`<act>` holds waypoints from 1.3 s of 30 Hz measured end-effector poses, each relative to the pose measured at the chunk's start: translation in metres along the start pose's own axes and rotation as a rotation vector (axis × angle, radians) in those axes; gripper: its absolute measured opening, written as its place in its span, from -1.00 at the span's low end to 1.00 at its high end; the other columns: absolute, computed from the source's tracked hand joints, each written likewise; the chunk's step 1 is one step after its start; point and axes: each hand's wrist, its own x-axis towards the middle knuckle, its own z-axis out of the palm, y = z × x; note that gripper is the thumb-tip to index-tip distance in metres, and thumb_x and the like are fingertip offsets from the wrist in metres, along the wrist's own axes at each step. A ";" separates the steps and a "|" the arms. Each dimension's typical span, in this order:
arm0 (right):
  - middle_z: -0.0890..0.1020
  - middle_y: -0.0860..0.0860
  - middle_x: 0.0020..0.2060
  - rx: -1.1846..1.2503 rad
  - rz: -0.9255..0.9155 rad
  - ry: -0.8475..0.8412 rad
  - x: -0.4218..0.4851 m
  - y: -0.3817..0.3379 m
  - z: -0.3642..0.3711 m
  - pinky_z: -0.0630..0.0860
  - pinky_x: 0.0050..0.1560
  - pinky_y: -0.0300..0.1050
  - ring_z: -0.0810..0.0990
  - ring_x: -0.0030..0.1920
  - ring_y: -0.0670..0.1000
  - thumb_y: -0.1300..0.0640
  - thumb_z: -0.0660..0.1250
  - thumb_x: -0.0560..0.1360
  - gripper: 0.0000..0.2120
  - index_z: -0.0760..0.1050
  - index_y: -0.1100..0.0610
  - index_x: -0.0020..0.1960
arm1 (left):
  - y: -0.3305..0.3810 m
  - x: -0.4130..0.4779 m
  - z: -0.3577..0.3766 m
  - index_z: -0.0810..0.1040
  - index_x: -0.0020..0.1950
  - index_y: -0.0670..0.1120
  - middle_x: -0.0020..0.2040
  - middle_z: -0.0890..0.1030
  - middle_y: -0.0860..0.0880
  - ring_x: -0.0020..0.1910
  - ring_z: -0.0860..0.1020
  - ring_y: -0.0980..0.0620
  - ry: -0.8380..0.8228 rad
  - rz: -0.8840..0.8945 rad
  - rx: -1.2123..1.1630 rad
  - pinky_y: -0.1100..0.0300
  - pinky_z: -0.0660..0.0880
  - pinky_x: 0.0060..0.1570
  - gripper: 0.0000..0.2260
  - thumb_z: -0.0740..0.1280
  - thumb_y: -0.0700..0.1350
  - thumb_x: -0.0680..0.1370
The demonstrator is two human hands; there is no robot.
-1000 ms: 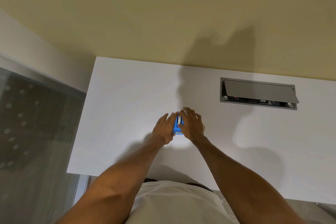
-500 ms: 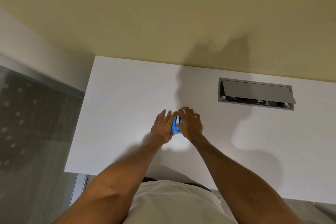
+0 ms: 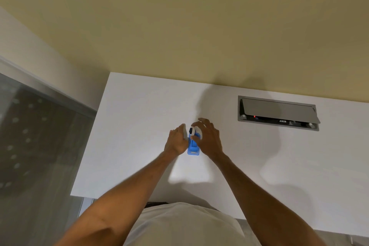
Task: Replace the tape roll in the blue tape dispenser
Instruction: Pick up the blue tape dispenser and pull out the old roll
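Note:
The blue tape dispenser (image 3: 193,147) stands on the white desk (image 3: 129,126), its cutter end toward me. My left hand (image 3: 177,140) presses against the dispenser's left side and steadies it. My right hand (image 3: 207,139) grips a white tape roll with a dark core (image 3: 193,131) at the dispenser's far end, raised just above the blue body. Fingers hide most of the roll.
A grey cable hatch (image 3: 277,113) with its lid propped open is set into the desk at the back right. A beige wall rises behind the desk. A glass partition (image 3: 36,146) borders the desk's left edge.
My right hand has lifted the white roll up from the dispenser's far end, and more of the blue body shows between my hands. My left hand has stayed against the dispenser.

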 end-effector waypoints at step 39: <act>0.71 0.10 0.28 0.387 0.020 0.065 -0.030 -0.016 -0.021 0.59 0.38 0.02 0.70 0.26 0.09 0.16 0.45 0.61 -0.63 0.60 0.20 0.39 | 0.019 -0.018 -0.017 0.67 0.30 -0.38 0.25 0.70 -0.38 0.32 0.66 -0.36 0.056 -0.180 -0.947 -0.16 0.57 0.45 -0.73 0.44 -0.24 0.65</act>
